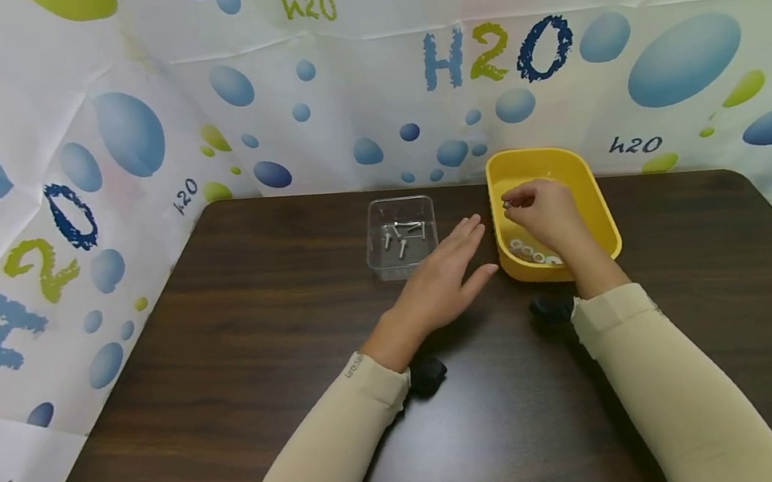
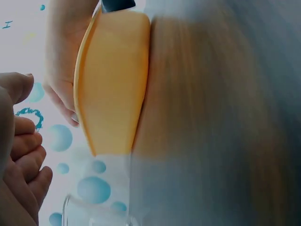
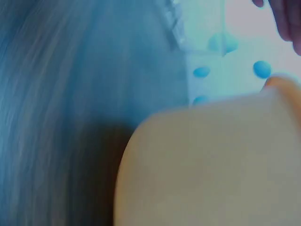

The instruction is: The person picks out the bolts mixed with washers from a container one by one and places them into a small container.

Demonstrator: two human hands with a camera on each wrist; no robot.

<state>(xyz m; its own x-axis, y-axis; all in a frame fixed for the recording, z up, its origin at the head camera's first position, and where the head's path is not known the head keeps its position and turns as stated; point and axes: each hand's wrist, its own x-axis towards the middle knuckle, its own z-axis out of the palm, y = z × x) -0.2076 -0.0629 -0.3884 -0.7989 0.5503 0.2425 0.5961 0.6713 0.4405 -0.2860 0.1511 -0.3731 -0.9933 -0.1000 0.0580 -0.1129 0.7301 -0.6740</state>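
My right hand [image 1: 547,215] is over the yellow bin [image 1: 603,218], thumb and fingertips pinching a small shiny metal piece [image 1: 508,204]. Its exact kind is too small to tell. Inside the bin's near left part lie several small whitish rings [image 1: 538,258], partly covered by the hand. My left hand [image 1: 440,278] hovers with straight fingers between the bin and a clear plastic box [image 1: 399,272], holding nothing. Several silver screws [image 1: 403,248] lie in that box. The left wrist view shows the bin's outer side [image 2: 113,84] and the left hand [image 2: 23,165], palm visible.
Both containers stand near the back edge of a dark wooden table [image 1: 257,313]. A white sheet [image 1: 368,98] printed with blue drops hangs behind and to the left. Dark wrist devices [image 1: 428,377] sit under both forearms.
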